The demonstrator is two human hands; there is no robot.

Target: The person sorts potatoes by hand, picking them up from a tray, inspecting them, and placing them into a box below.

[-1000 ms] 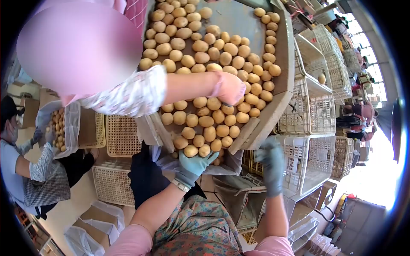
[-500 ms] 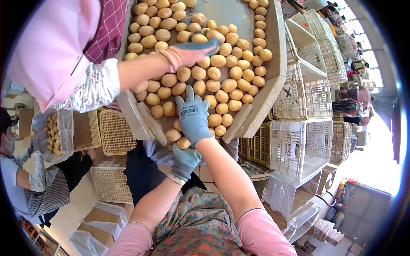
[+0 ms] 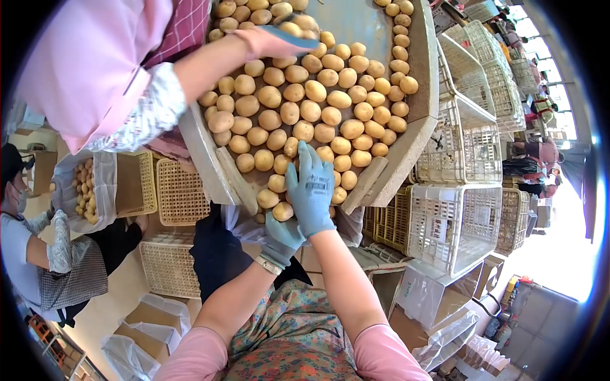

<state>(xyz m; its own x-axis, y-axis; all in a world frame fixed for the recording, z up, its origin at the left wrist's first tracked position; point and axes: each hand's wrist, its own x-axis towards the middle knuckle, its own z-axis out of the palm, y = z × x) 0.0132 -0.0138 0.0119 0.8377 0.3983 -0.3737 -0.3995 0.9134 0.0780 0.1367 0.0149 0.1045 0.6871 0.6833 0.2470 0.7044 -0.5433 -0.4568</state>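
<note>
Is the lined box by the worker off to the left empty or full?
Not empty: potatoes lie inside the lined box. How deep they go, I cannot tell.

co-worker's forearm (image 3: 213, 66) blocks left | rails (image 3: 405, 149) flank potatoes (image 3: 314, 91) | far tray floor (image 3: 359, 28) open

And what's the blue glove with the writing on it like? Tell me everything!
The glove is pale blue and looks like stretchy cloth, with dark printing on its back, too small to read. It covers the right hand, back up, down to the wrist. Its fingers reach in among the potatoes and seem to touch some. The left hand is close beside it.
</note>
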